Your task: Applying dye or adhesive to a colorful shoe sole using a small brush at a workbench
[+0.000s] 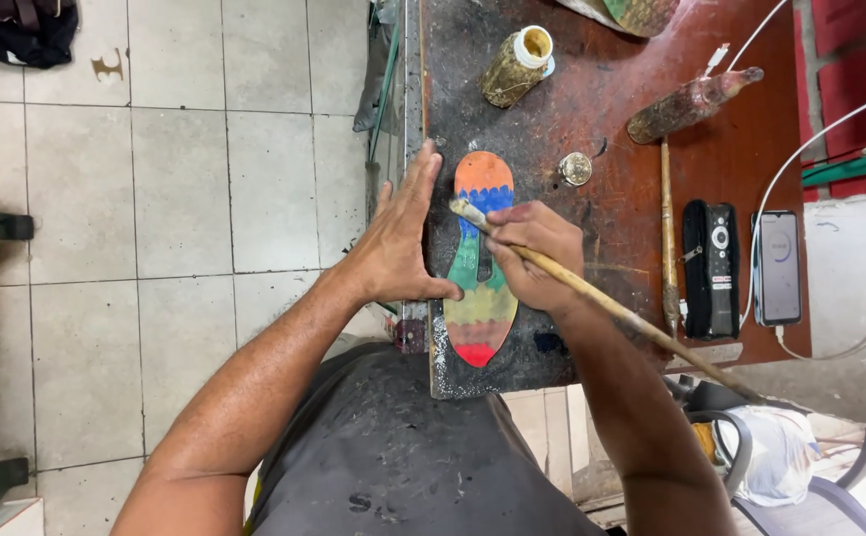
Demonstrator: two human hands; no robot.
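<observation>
A rainbow-striped shoe sole (pixel 483 189) lies flat on a stained wooden workbench (pixel 612 109), toe end away from me. My left hand (pixel 398 233) presses flat against the sole's left edge, fingers spread, thumb touching the sole's waist. My right hand (pixel 532 253) grips a long glue-crusted brush (pixel 602 298). Its bristled tip rests on the blue band of the sole. The handle runs back past my right forearm.
On the bench stand a crusted glue bottle (pixel 517 65), a small round lid (pixel 575 169), another dirty bottle lying down (pixel 686 104), a thin stick (pixel 667 238), a black remote (pixel 719 268) and a phone on a white cable (pixel 779 266). Tiled floor (pixel 175 199) lies left.
</observation>
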